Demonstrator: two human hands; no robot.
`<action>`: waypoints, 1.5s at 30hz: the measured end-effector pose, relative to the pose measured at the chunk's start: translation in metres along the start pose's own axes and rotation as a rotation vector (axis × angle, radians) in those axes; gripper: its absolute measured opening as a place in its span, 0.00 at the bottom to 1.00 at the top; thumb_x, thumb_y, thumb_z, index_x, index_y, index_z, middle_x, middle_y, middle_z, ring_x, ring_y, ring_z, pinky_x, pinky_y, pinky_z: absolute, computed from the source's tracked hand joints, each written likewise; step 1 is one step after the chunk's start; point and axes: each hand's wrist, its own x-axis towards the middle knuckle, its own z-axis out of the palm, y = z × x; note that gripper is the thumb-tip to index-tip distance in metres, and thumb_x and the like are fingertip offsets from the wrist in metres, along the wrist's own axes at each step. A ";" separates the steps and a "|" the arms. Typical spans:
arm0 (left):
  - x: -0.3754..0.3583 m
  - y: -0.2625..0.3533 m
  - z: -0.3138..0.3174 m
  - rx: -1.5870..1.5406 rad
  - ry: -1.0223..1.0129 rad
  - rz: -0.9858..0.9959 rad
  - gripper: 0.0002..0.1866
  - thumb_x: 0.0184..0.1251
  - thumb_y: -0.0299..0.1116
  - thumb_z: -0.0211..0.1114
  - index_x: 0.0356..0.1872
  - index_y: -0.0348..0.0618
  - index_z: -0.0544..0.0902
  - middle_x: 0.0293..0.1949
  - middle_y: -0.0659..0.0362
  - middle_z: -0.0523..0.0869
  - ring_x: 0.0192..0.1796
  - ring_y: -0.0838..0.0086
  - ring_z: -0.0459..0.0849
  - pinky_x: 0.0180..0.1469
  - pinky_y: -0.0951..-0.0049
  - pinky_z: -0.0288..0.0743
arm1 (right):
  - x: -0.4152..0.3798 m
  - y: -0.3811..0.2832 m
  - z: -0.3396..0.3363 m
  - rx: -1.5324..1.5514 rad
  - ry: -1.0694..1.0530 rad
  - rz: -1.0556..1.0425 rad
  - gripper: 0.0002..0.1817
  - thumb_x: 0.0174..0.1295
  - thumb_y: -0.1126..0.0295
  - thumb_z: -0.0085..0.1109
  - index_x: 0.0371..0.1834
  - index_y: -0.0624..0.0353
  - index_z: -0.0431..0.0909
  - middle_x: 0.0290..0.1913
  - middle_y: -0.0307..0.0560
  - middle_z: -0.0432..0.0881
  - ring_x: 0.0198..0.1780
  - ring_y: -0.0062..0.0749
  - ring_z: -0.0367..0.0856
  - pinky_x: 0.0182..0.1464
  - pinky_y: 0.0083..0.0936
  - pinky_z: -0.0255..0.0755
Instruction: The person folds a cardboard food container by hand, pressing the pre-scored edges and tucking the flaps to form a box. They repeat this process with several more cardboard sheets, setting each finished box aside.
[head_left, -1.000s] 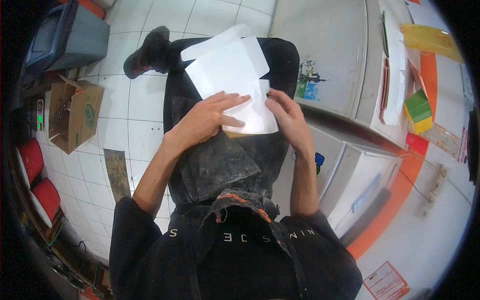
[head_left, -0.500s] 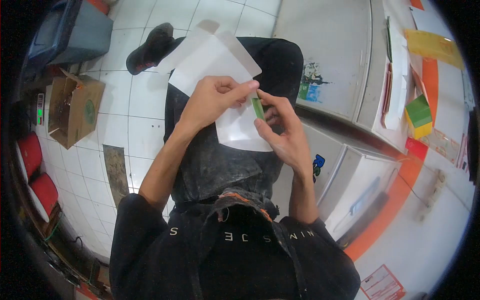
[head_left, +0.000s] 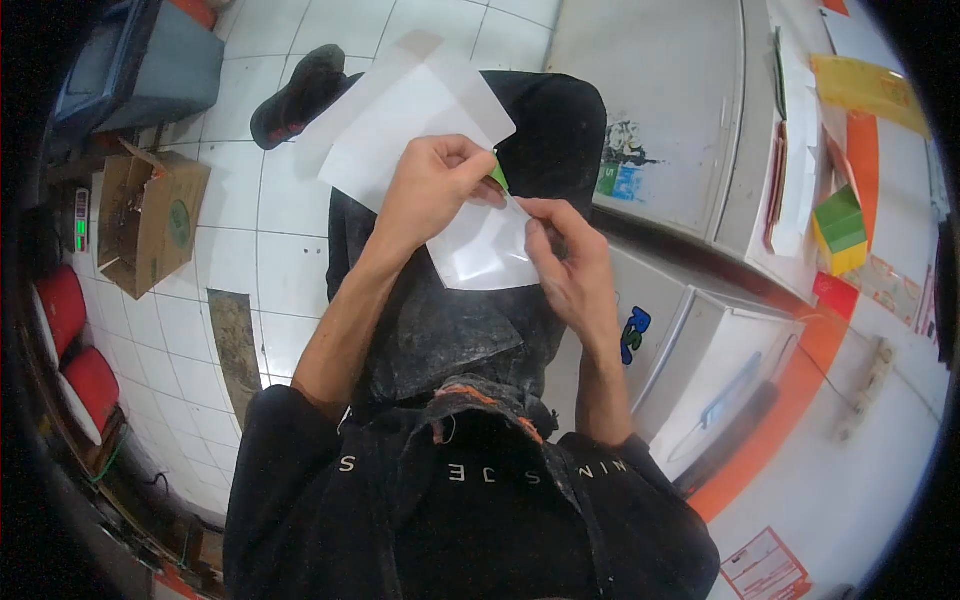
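A white card sheet point(head_left: 395, 130), shaped like a flat box blank with angled flaps, lies across my lap. Its folded-over edge shows green printing on the other face. My left hand point(head_left: 435, 185) pinches the right edge of the card near its middle, thumb on the green strip point(head_left: 498, 175). Just below and to the right, my right hand point(head_left: 572, 255) grips the same edge between thumb and fingers. The lower part of the card point(head_left: 480, 255) hangs over my thigh. Some fingertips are hidden behind the card.
An open cardboard box point(head_left: 150, 220) stands on the tiled floor at left, beside a small green-lit display point(head_left: 81, 220). A grey bin point(head_left: 165, 75) is at upper left. White cabinets point(head_left: 660, 110) are close on my right. A green-and-yellow folded box point(head_left: 840, 230) sits farther right.
My left hand's thumb has shifted slightly left and down. My right hand has slid down along the edge. Less green shows, and the card has moved slightly left.
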 end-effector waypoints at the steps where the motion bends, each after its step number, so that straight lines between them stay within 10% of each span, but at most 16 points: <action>1: 0.000 -0.001 0.000 -0.009 -0.001 -0.017 0.12 0.70 0.29 0.65 0.36 0.23 0.86 0.32 0.48 0.91 0.35 0.67 0.93 0.40 0.75 0.85 | 0.001 0.000 0.003 -0.055 0.031 -0.114 0.12 0.69 0.72 0.63 0.53 0.61 0.84 0.43 0.51 0.86 0.40 0.34 0.85 0.43 0.31 0.79; 8: -0.003 0.000 -0.001 0.011 -0.023 0.087 0.12 0.71 0.29 0.64 0.37 0.25 0.86 0.33 0.49 0.91 0.36 0.71 0.91 0.44 0.74 0.85 | 0.009 -0.012 0.007 -0.227 0.110 -0.145 0.11 0.68 0.69 0.69 0.48 0.63 0.85 0.38 0.49 0.87 0.38 0.33 0.87 0.41 0.27 0.79; 20: -0.032 -0.012 0.005 0.046 -0.072 0.125 0.10 0.73 0.28 0.68 0.44 0.28 0.89 0.36 0.55 0.92 0.40 0.77 0.89 0.47 0.78 0.81 | 0.014 0.003 -0.015 0.329 0.160 0.304 0.09 0.70 0.68 0.70 0.42 0.65 0.85 0.36 0.38 0.87 0.37 0.15 0.81 0.41 0.16 0.73; 45: -0.044 -0.004 0.014 -0.131 -0.023 0.129 0.13 0.67 0.26 0.76 0.51 0.36 0.90 0.46 0.57 0.93 0.48 0.77 0.89 0.53 0.74 0.83 | 0.006 0.000 0.015 0.447 0.218 0.012 0.05 0.70 0.73 0.69 0.42 0.65 0.87 0.47 0.38 0.85 0.42 0.14 0.80 0.44 0.15 0.73</action>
